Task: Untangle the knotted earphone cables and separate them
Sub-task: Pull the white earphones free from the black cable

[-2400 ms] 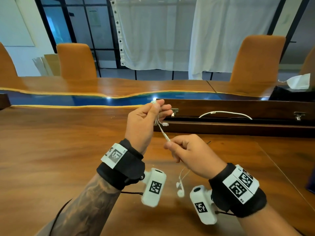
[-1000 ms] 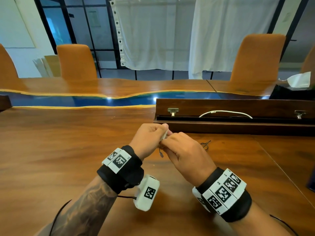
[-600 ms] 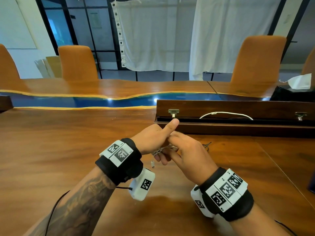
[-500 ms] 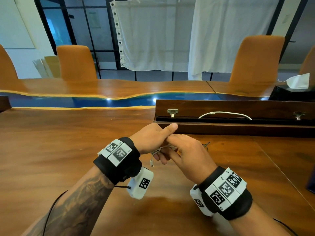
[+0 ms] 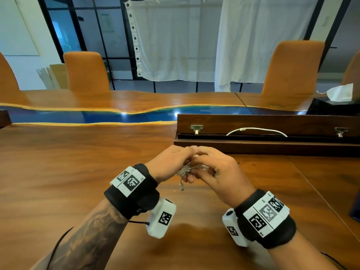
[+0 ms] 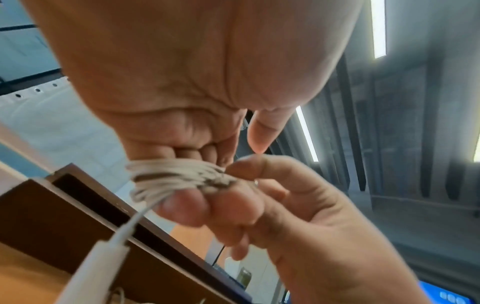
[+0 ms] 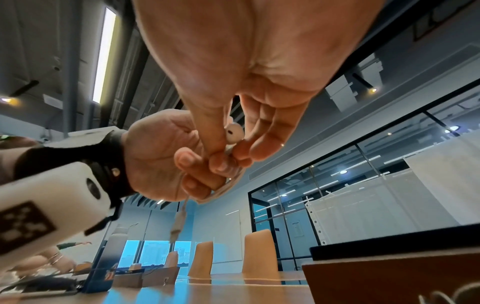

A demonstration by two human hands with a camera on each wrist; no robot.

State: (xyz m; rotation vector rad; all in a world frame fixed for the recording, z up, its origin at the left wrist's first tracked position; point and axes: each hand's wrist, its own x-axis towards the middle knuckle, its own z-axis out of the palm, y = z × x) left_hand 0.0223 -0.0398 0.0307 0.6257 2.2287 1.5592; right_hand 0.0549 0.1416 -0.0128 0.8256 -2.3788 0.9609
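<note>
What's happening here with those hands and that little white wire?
A person seated at a wooden table is working on a bunch of white earphone cable, held above the table between both hands. The left hand grips the coiled bundle, while the right hand pinches at it, with an earbud caught between its fingers. A plug end dangles free below. The cable is bunched up, not yet untangled. Behind the hands, another white cable lies in an open wooden case.

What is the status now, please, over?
Left hand grips coiled earphone cable. Right hand pinches an earbud. Plug dangles free. Nothing blocking.
</note>
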